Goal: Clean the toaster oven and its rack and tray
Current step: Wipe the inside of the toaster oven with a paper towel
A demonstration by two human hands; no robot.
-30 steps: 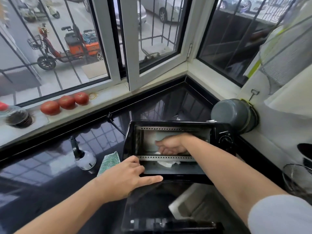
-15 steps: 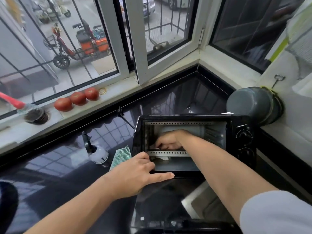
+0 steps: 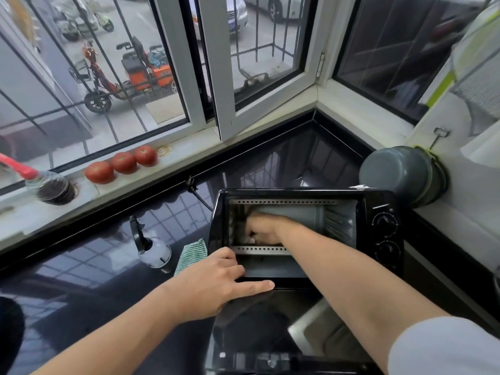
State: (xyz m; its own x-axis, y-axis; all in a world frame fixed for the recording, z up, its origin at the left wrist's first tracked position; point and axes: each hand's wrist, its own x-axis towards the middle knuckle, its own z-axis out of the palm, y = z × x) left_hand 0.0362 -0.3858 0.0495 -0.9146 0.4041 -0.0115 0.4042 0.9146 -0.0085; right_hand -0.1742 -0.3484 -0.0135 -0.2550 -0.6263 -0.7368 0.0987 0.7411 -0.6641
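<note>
The black toaster oven [image 3: 378, 201] stands on the dark counter with its glass door [image 3: 257, 320] folded down toward me. My right hand [image 3: 263, 230] reaches inside the cavity at its left side, fingers curled, knuckles up. A small bit of white wipe [image 3: 251, 240] shows under the fingers; the rest of it is hidden. My left hand [image 3: 216, 282] rests flat on the oven's front lower-left corner, index finger stretched along the door hinge. No rack or tray is visible inside.
A small spray bottle [image 3: 154, 251] and a green striped cloth [image 3: 190, 255] lie left of the oven. A grey pot [image 3: 400, 175] hangs on the wall behind the oven's right. Three tomatoes [image 3: 123, 162] and a brush [image 3: 54, 188] sit on the windowsill.
My right hand has slid from the middle of the oven cavity toward its left wall. My left hand has stayed on the oven's front corner.
</note>
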